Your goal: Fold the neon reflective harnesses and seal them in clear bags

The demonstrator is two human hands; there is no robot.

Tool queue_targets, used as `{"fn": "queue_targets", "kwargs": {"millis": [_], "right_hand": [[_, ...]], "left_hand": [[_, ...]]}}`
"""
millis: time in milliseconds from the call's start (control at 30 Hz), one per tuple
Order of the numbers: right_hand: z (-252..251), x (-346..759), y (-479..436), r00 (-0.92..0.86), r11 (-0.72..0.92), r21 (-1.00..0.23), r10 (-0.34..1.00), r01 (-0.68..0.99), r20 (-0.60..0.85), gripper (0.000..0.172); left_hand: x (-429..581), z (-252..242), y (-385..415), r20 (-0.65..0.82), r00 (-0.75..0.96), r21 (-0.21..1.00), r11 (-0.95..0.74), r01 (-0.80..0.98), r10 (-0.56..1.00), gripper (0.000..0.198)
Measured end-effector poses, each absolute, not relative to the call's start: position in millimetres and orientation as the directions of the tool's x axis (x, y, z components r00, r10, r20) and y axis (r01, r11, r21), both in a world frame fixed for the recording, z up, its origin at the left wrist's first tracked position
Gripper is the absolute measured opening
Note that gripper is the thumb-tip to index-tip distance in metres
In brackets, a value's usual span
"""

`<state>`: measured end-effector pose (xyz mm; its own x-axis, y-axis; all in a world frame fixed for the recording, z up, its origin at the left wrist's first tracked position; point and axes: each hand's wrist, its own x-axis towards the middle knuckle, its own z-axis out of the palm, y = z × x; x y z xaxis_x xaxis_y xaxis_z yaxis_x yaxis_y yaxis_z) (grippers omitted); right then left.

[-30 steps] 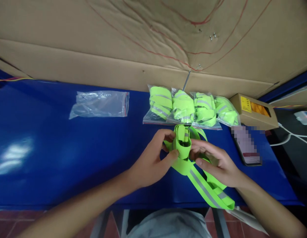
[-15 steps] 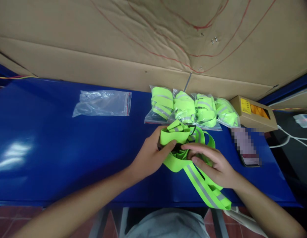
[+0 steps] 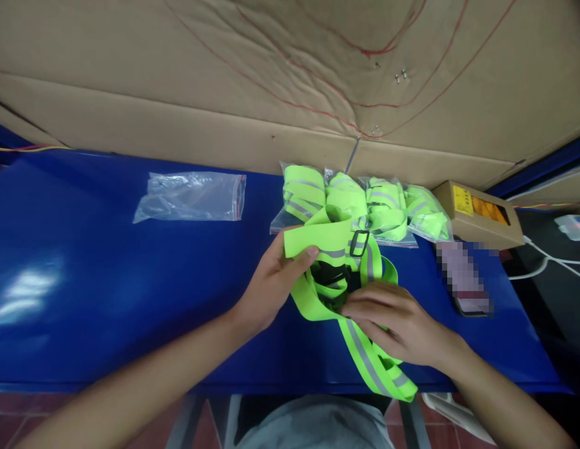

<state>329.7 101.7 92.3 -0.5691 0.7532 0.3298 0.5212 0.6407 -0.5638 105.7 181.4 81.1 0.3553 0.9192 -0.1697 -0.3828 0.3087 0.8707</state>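
Note:
A neon-yellow reflective strap (image 3: 365, 358) with a grey stripe is gathered in loops between my hands, its lower end hanging toward the table's front edge. My left hand (image 3: 275, 277) grips a folded band of it, thumb on top. A black slide buckle (image 3: 360, 244) shows on the strap near the top. My right hand (image 3: 393, 318) is closed at the lower loops, fingertips pinched on the strap and partly hidden. Behind, several clear zip bags with rolled neon straps (image 3: 303, 187) stand in a row.
An unfilled clear zip bag (image 3: 191, 196) lies at the left on the blue table (image 3: 107, 299). To the right are a cardboard box (image 3: 481, 215) with a yellow label and a phone (image 3: 465, 277), its screen blurred. White cables (image 3: 547, 255) run beyond them. Cardboard (image 3: 178, 112) lines the back.
My left hand has turned and spread the folded band, showing its grey stripe and the buckle more plainly. My right hand has moved down slightly, its fingers now curled in.

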Motion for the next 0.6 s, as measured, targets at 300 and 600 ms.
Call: {"fn": "queue_targets", "kwargs": {"millis": [300, 600], "right_hand": [[93, 331, 101, -0.616, 0.67, -0.421, 0.737, 0.611, 0.279, 0.022], [91, 331, 98, -0.594, 0.649, -0.389, 0.759, 0.654, 0.267, 0.037]], "left_hand": [[104, 95, 182, -0.155, 0.345, 0.864, 0.296, -0.407, 0.926, 0.045], [102, 99, 190, -0.33, 0.425, 0.779, 0.497, -0.382, 0.843, 0.029]]}}
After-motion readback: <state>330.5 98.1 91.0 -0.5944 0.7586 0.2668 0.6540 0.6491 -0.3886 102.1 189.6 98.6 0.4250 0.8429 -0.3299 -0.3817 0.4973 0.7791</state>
